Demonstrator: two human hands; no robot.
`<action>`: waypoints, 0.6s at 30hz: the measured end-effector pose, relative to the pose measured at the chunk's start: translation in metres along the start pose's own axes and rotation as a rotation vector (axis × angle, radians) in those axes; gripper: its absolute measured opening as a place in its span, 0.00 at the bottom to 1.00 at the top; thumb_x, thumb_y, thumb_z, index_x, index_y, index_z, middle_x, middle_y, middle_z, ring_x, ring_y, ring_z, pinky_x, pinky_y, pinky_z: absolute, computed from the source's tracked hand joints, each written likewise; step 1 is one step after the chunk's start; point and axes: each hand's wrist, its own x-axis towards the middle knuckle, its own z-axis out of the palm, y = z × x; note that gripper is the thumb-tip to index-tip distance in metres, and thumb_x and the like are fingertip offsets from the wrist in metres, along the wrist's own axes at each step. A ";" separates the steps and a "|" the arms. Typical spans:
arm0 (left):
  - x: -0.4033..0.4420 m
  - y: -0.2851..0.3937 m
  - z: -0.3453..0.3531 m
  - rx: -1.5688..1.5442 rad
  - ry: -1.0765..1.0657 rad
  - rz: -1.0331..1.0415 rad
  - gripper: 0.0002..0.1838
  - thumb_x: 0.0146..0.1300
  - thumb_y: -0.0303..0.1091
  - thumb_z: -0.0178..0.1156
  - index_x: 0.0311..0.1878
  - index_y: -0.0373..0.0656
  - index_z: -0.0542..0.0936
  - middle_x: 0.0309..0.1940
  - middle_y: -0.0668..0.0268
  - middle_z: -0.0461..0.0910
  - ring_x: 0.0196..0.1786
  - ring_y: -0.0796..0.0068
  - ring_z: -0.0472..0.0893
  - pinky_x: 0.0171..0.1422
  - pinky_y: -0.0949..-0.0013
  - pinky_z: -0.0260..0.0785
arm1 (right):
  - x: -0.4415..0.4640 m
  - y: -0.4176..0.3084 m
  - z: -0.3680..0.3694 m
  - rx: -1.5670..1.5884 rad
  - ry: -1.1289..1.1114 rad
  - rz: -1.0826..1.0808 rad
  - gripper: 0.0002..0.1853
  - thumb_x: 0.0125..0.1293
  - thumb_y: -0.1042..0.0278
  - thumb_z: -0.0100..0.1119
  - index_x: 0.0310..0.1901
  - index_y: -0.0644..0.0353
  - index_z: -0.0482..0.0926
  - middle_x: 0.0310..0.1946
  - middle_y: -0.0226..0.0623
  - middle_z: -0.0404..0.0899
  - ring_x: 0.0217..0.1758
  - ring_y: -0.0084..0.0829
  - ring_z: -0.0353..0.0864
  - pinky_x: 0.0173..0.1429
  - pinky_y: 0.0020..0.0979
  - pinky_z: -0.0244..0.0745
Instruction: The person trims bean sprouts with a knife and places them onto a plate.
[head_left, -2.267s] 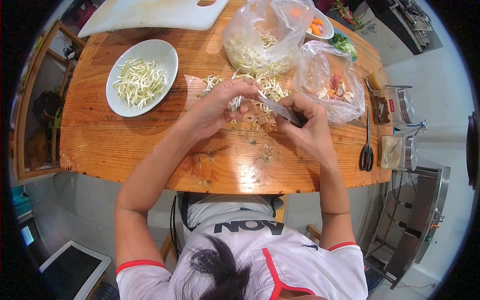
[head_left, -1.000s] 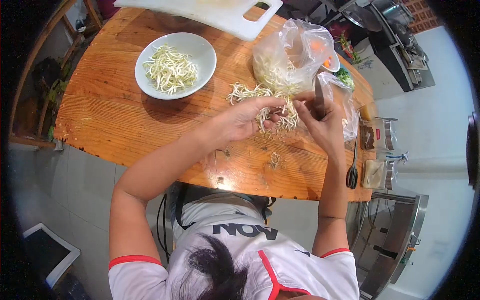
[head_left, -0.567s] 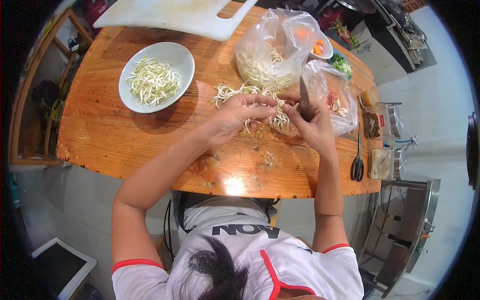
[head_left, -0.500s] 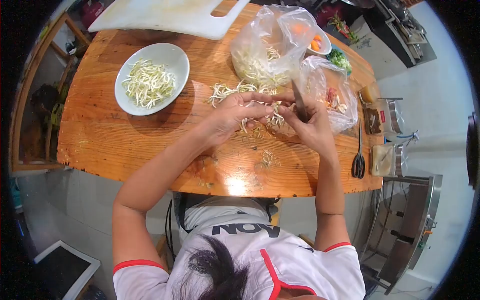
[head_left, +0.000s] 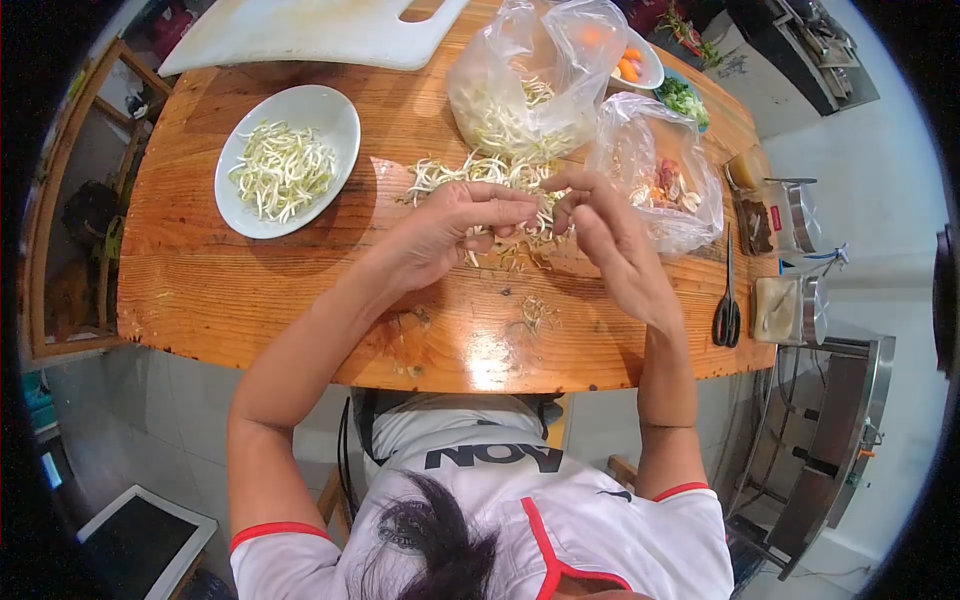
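My left hand (head_left: pixel 465 225) is closed in a pinch, with pale bean sprouts showing at its fingers. Facing it, my right hand (head_left: pixel 615 240) has curled fingers turned toward the sprouts; whatever it holds is hidden, and no knife blade shows. Just beyond both hands lies a loose pile of bean sprouts (head_left: pixel 440 175) on the wooden table. A white oval bowl (head_left: pixel 228 205) at the left holds more sprouts. Behind the pile stands a clear plastic bag (head_left: pixel 480 65) partly filled with sprouts.
Black-handled scissors (head_left: pixel 727 320) lie at the right, near lidded jars (head_left: pixel 775 308). A second plastic bag (head_left: pixel 645 140) holds garlic and reddish pieces. A white cutting board (head_left: pixel 300 35) sits at the back left. Thin sprout scraps (head_left: pixel 538 315) lie near the table's front.
My hands have moved slightly apart, and my right hand has turned. The dark knife blade seen in my right hand earlier is out of sight. The whole view has shifted slightly.
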 end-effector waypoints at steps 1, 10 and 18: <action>0.000 0.000 -0.001 -0.011 -0.011 -0.003 0.12 0.62 0.34 0.63 0.46 0.38 0.81 0.36 0.70 0.81 0.28 0.91 0.71 0.27 0.85 0.56 | 0.000 0.004 0.003 -0.043 0.005 -0.054 0.17 0.72 0.59 0.51 0.55 0.60 0.73 0.29 0.33 0.73 0.31 0.23 0.71 0.37 0.27 0.68; 0.000 -0.002 -0.002 -0.043 -0.032 -0.033 0.11 0.62 0.32 0.62 0.46 0.38 0.81 0.33 0.72 0.80 0.26 0.93 0.68 0.25 0.85 0.55 | 0.000 0.007 0.006 -0.042 -0.012 -0.019 0.13 0.72 0.60 0.53 0.51 0.59 0.75 0.24 0.32 0.71 0.28 0.22 0.70 0.36 0.26 0.68; 0.001 -0.002 -0.006 -0.024 -0.048 -0.043 0.12 0.61 0.31 0.63 0.47 0.41 0.80 0.34 0.73 0.81 0.27 0.93 0.70 0.26 0.86 0.55 | 0.001 0.007 0.010 -0.177 0.049 -0.085 0.11 0.68 0.64 0.58 0.47 0.61 0.76 0.27 0.40 0.77 0.28 0.27 0.76 0.34 0.30 0.71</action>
